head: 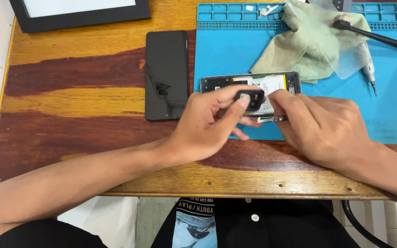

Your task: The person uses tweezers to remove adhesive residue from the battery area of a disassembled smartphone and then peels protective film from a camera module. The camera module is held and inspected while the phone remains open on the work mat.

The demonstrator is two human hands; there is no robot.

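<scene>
Black camera module (pixel 250 98) is pinched in the left hand (pixel 207 126) grip, directly above the opened phone (pixel 253 87); right hand (pixel 320 126) pinches tweezers (pixel 272 119) just beside it.

Opened phone (pixel 272 84) on mat (pixel 391 124), cloth (pixel 309 43) behind, panel (pixel 166 73) left.

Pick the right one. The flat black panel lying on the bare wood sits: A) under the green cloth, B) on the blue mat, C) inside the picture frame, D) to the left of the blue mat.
D: the black panel lies on the wooden table, just off the left edge of the blue mat, apart from the green cloth and the frame.
</scene>
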